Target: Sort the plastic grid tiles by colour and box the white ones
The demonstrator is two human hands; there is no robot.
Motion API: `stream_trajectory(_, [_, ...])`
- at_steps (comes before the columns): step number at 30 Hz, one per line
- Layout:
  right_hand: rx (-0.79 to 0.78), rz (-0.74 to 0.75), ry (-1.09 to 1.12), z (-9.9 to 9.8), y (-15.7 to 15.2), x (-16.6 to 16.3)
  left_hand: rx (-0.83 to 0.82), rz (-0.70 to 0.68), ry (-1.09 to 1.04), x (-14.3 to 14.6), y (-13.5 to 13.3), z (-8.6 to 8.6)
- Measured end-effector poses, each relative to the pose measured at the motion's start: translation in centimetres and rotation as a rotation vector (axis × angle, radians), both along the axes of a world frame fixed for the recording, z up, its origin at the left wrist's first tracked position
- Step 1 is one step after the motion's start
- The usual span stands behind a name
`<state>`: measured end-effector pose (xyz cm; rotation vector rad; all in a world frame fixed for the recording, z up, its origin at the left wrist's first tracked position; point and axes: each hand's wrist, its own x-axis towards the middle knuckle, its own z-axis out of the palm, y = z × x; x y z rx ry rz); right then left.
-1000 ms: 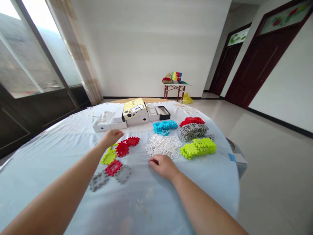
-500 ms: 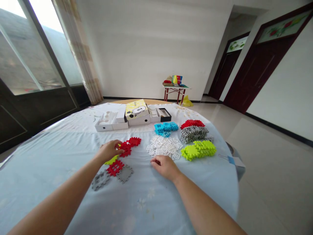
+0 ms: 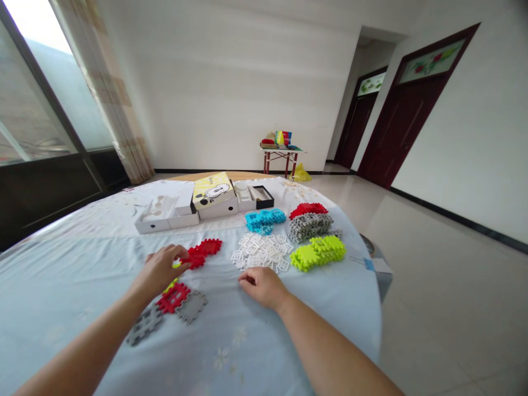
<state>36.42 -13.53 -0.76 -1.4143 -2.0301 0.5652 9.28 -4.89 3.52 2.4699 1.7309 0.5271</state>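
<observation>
My left hand (image 3: 160,268) reaches over the loose pieces on the left, its thumb and fingers closed at the edge of a red interlocking tile (image 3: 194,259). Another red tile (image 3: 211,247) lies against that one's far side. Parts of lime-green tiles show under and beside the fingers; the rest is hidden by the hand. Nearer to me lie a red window tile (image 3: 173,298), a grey square frame (image 3: 192,307) and a grey window tile (image 3: 145,324). My right hand (image 3: 264,287) rests on the cloth, fingers curled, just in front of the white window pieces (image 3: 262,252); nothing shows in it.
Blue tiles (image 3: 265,221), red tiles (image 3: 308,210), grey tiles (image 3: 310,227) and lime-green tiles (image 3: 318,253) are piled on the right. Behind stand a yellow cartoon box (image 3: 214,190), white trays (image 3: 181,220) and a small black box (image 3: 264,197). The round table's cloth (image 3: 289,352) is pale blue.
The view has turned a little to the right, so everything sits further left. My left hand stays at the red tile, and my right hand still rests in front of the white pieces.
</observation>
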Motion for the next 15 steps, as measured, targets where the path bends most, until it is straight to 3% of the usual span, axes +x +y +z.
stream_trajectory(5, [0.016, 0.013, 0.001, 0.0, 0.0, 0.1, -0.122, -0.174, 0.072, 0.4, -1.2, -0.3])
stream_trajectory(15, [-0.004, 0.017, 0.043, 0.0, -0.3, 0.2, -0.225, -0.108, 0.030, -0.3, -1.2, 0.7])
